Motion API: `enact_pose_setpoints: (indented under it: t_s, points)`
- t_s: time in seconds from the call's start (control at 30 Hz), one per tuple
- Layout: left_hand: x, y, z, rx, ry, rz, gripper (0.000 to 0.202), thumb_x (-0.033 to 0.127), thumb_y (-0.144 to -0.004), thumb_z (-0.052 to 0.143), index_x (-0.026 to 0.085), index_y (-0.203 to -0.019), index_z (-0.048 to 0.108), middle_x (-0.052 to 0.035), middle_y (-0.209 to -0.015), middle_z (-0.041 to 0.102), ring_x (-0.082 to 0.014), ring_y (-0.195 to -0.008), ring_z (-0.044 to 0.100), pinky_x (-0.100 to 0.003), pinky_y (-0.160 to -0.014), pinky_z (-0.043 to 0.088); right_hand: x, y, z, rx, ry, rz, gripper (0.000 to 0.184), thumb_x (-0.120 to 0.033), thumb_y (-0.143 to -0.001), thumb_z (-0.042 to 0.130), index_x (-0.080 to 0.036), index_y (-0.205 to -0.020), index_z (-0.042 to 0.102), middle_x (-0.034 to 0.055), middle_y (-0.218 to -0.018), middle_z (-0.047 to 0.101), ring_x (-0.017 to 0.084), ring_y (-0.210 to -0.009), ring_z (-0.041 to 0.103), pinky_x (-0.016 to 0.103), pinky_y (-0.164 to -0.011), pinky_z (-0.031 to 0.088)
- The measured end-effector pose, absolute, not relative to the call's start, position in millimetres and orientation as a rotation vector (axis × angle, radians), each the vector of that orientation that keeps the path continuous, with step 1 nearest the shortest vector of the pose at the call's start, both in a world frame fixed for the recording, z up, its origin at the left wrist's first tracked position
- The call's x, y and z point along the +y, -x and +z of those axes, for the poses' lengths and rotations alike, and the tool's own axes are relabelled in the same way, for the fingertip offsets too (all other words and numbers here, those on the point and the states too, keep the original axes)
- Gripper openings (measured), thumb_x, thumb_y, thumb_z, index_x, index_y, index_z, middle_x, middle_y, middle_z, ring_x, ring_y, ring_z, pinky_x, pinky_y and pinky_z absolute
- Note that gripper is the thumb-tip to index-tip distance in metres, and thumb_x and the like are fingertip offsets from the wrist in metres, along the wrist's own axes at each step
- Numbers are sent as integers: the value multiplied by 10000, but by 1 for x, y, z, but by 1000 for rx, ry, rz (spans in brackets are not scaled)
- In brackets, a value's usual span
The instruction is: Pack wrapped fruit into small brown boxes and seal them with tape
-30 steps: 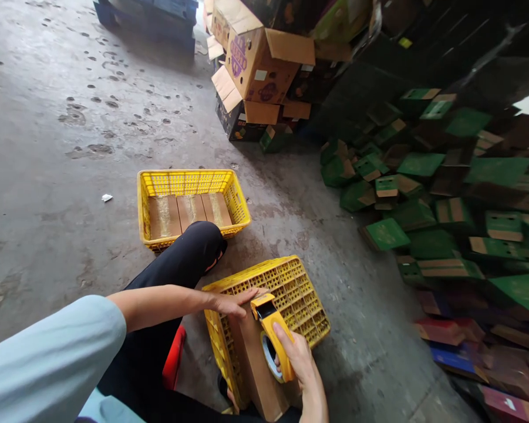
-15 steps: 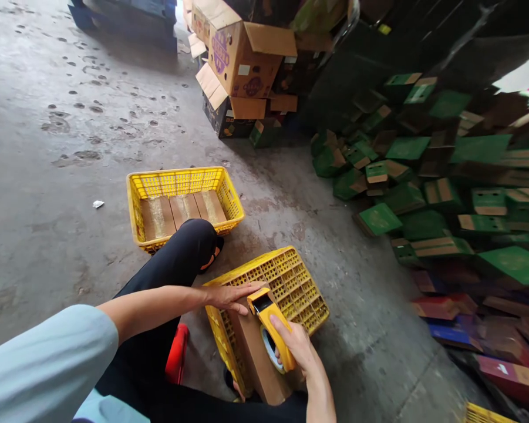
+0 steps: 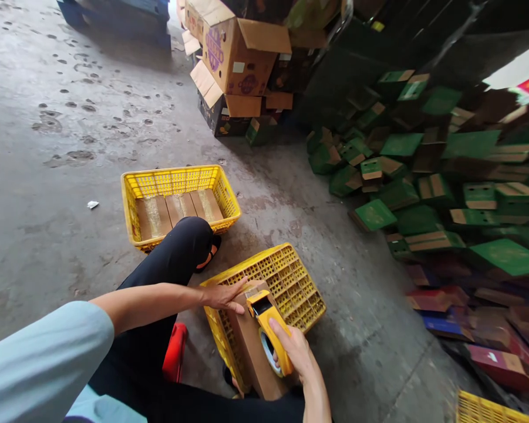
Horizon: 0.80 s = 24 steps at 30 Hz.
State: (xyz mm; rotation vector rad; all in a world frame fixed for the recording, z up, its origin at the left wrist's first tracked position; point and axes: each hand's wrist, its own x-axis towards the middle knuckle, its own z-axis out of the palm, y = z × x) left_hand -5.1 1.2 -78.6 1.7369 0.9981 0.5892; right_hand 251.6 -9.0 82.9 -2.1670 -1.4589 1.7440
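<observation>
Hands (image 3: 223, 296) at box (image 3: 250, 345) edge (open floor (image 3: 356, 311))

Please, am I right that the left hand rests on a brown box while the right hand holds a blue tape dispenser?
No: the head view shows the right hand holding a yellow tape dispenser, not blue; the left hand rests on a brown box.

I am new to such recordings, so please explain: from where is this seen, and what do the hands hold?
There is no machine: a person works with two bare hands. One camera, worn on the head, looks forward and down. The right hand holds a yellow tape dispenser; the left hand lies spread on a cardboard box near its far end. That box rests on a yellow crate turned upside down. Three taped boxes show inside another yellow crate on the floor.
</observation>
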Motion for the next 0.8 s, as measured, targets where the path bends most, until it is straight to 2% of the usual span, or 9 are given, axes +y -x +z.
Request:
enact_pose_setpoints:
  t_s: [0.1,0.2,0.33,0.43,0.63,0.8]
  points:
    - [7,2,-71,844,-1890,610,979,516,-940,652,97,-1668,150,-220,-1726,153,-381,-1592,192,-422,-1282,203,-10,-251,84,-1459,2173,1739,501,-725,-844,583,-229,-775,584,-10,-497,619,168,-438,603,259,-456,509]
    - [11,2,-58,665,-2050,645,856,429,-994,584,122,-1675,166,-181,-1744,66,-336,-1614,116,-405,-1304,120,-10,-251,83,-1467,2158,1725,487,-704,-847,582,-222,-780,597,11,-531,658,180,-472,640,273,-501,536]
    - [12,5,-51,642,-2141,609,948,548,-969,623,144,-1682,146,-177,-1740,115,-345,-1607,154,-410,-1304,116,-11,-250,82,-1457,2153,1708,503,-716,-834,606,-216,-776,592,6,-522,652,173,-452,630,271,-493,536]
    - [12,5,-53,663,-2179,583,934,606,-985,573,147,-1680,149,-198,-1728,157,-355,-1599,186,-447,-1298,123,-9,-249,82,-1449,2165,1729,502,-712,-856,601,-219,-769,568,5,-498,632,168,-422,606,262,-439,498]
    - [12,3,-53,752,-2168,577,873,621,-986,571,165,-1658,252,-208,-1695,265,-357,-1575,273,-463,-1301,65,-7,-252,83,-1399,2108,1794,480,-670,-898,599,-206,-776,587,46,-521,645,184,-428,607,288,-429,506]
    - [13,3,-59,778,-2276,529,870,630,-996,548,168,-1663,235,-204,-1697,255,-330,-1591,236,-478,-1303,29,-13,-260,78,-1401,2094,1792,504,-699,-878,600,-203,-788,602,9,-479,617,171,-422,599,256,-417,493]
